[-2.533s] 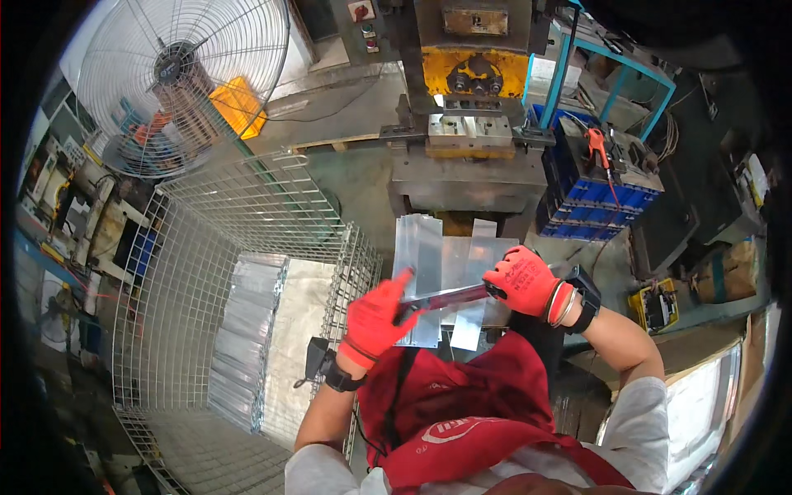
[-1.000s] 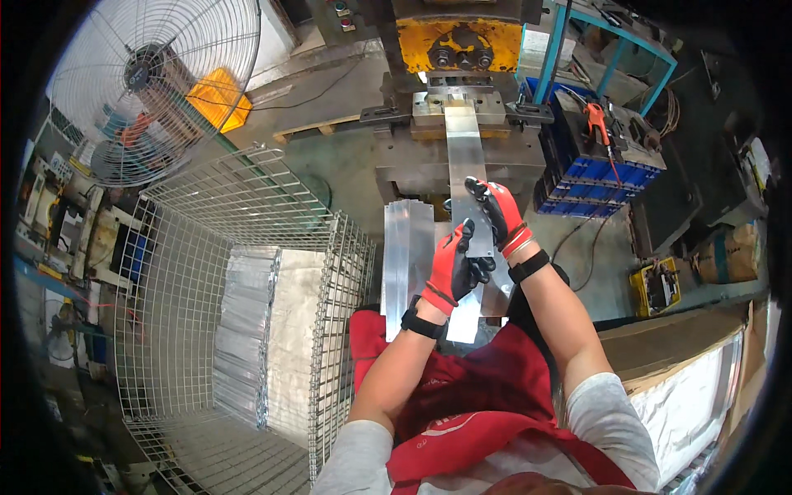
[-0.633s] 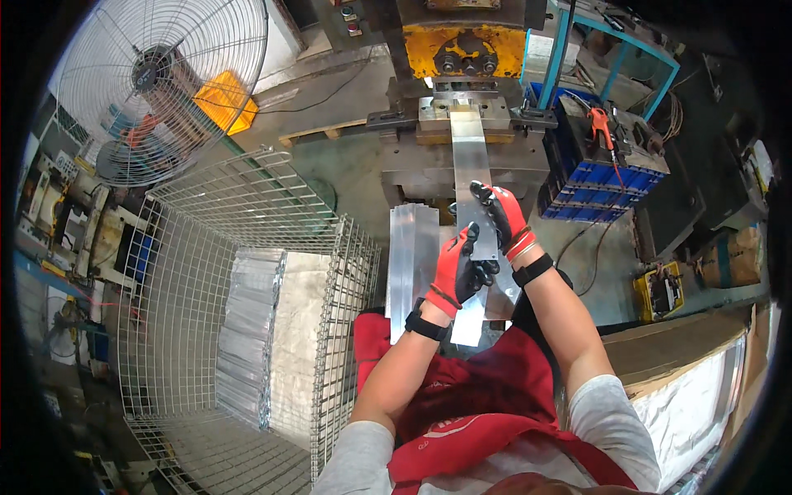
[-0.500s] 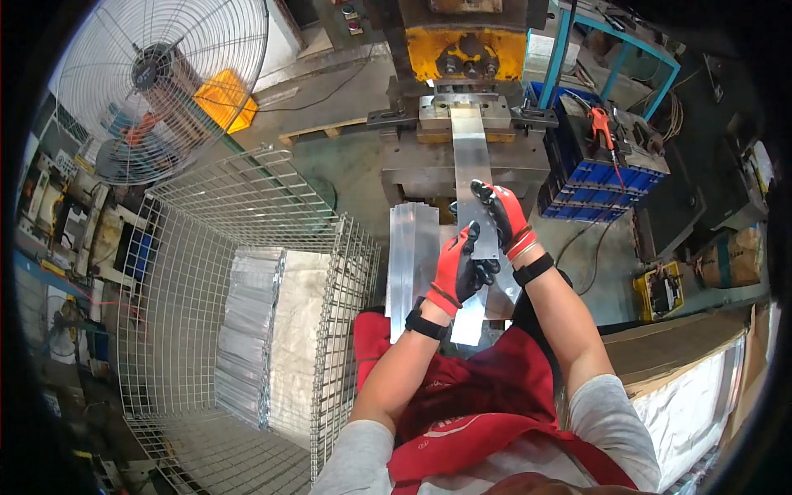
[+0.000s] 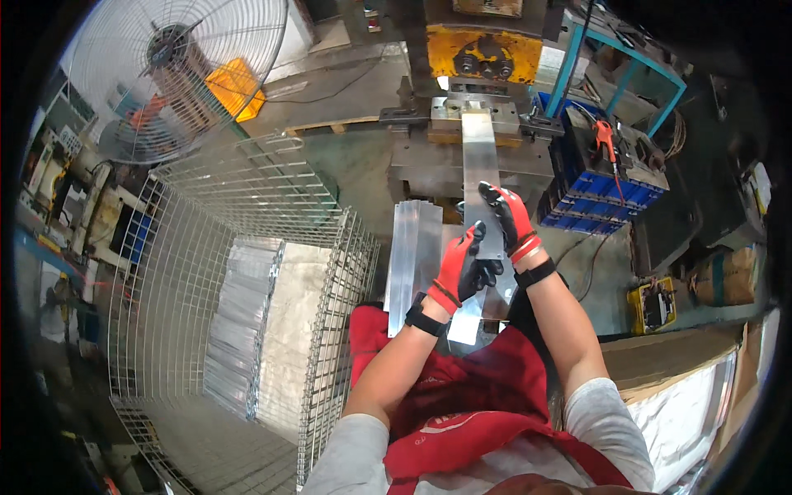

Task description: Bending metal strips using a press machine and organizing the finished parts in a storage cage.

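Observation:
A long flat metal strip (image 5: 481, 161) runs from the press machine's die (image 5: 445, 110) toward me, its far end lying at the die. My right hand (image 5: 510, 219), in a red and black glove, is closed on the strip's right edge. Lower down, my left hand (image 5: 460, 268), gloved the same way, grips the strip near its close end; some of its fingers are hidden beneath. Left of the strip lies a stack of similar metal strips (image 5: 415, 247). Another shiny strip (image 5: 466, 322) shows below my left hand, close to my red apron (image 5: 478, 379).
A wire mesh cage (image 5: 338, 280) on the left holds bundled metal strips (image 5: 241, 322). Behind it stands a large fan (image 5: 169, 49). Blue crates (image 5: 590, 186) with a red air gun (image 5: 606, 136) on top are at the right. A cardboard box (image 5: 672, 363) sits near my right elbow.
The view has tilted slightly, so the press appears a little farther right. Both hands keep their hold on the strip, with hardly any movement along it.

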`<act>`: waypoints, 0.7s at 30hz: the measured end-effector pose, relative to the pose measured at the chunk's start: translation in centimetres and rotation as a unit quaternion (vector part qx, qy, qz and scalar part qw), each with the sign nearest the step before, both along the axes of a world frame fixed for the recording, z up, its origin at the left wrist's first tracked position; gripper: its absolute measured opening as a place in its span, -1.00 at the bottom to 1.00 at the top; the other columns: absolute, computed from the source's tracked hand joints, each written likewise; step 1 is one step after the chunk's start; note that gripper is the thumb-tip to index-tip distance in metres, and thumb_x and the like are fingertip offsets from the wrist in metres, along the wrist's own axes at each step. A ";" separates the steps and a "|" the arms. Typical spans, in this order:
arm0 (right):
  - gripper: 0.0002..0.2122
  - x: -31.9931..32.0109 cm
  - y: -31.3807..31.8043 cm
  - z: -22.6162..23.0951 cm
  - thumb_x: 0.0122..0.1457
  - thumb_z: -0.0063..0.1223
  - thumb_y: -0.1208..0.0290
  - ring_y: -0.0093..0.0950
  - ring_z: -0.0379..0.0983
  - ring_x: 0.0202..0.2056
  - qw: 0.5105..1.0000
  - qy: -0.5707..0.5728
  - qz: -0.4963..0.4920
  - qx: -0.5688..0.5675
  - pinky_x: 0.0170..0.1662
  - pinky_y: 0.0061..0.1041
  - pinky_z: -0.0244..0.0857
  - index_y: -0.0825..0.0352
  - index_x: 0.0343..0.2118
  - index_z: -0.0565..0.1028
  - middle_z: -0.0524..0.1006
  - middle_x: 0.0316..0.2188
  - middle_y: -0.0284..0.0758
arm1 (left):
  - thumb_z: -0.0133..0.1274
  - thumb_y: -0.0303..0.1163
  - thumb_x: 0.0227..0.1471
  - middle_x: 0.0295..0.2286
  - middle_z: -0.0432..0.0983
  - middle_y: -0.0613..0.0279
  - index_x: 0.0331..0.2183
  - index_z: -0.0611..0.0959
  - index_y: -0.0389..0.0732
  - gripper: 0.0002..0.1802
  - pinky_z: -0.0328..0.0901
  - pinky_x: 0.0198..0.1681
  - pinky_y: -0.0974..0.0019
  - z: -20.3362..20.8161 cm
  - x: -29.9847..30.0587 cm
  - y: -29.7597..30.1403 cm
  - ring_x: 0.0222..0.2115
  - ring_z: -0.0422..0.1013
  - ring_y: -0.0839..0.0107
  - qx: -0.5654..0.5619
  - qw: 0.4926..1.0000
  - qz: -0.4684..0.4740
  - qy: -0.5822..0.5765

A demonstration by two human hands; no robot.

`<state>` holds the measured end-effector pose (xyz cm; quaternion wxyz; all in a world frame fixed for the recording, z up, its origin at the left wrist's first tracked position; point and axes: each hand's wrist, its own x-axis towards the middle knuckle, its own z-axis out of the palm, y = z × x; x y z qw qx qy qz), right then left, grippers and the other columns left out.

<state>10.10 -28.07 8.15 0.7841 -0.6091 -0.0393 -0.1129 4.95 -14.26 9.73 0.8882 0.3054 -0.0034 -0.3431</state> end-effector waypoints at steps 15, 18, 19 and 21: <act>-0.81 -13.3 0.2 -6.8 0.05 -0.11 0.36 -0.43 0.30 -0.17 0.989 0.109 0.053 0.087 0.05 -0.38 0.01 0.41 -0.41 0.37 0.37 -0.37 -0.29 | -0.27 -0.12 0.05 -0.06 0.20 0.03 0.00 0.17 -0.28 -0.44 0.16 -0.09 0.27 -3.8 -13.3 9.2 -0.11 0.26 0.29 -0.002 0.947 -0.210 -0.245; -0.72 -13.0 1.4 -5.5 0.09 -0.17 0.43 -0.36 0.31 -0.17 0.936 0.203 0.072 0.279 -0.03 -0.36 0.12 0.38 -0.13 0.27 0.36 -0.25 -0.24 | -0.22 -0.18 0.04 -0.06 0.20 0.04 0.03 0.11 -0.25 -0.43 0.16 -0.08 0.28 -3.6 -13.3 9.2 -0.11 0.25 0.27 -0.088 0.956 -0.274 -0.060; -0.71 -12.9 2.4 -2.4 0.09 -0.17 0.44 -0.32 0.30 -0.17 0.933 0.192 0.115 0.281 -0.05 -0.35 0.16 0.35 -0.09 0.25 0.36 -0.23 -0.23 | -0.19 -0.21 0.03 -0.06 0.20 0.05 0.04 0.09 -0.24 -0.42 0.15 -0.07 0.28 -4.0 -13.3 9.4 -0.10 0.24 0.28 -0.082 0.956 -0.277 -0.058; -0.68 -13.4 3.2 1.4 0.09 -0.17 0.46 -0.33 0.33 -0.21 0.891 0.226 0.149 0.364 -0.02 -0.31 0.14 0.36 -0.06 0.22 0.39 -0.30 -0.21 | -0.13 -0.29 0.00 -0.06 0.18 0.08 0.05 0.05 -0.23 -0.38 0.13 -0.06 0.31 -4.3 -13.1 9.6 -0.08 0.21 0.31 -0.043 0.952 -0.283 -0.106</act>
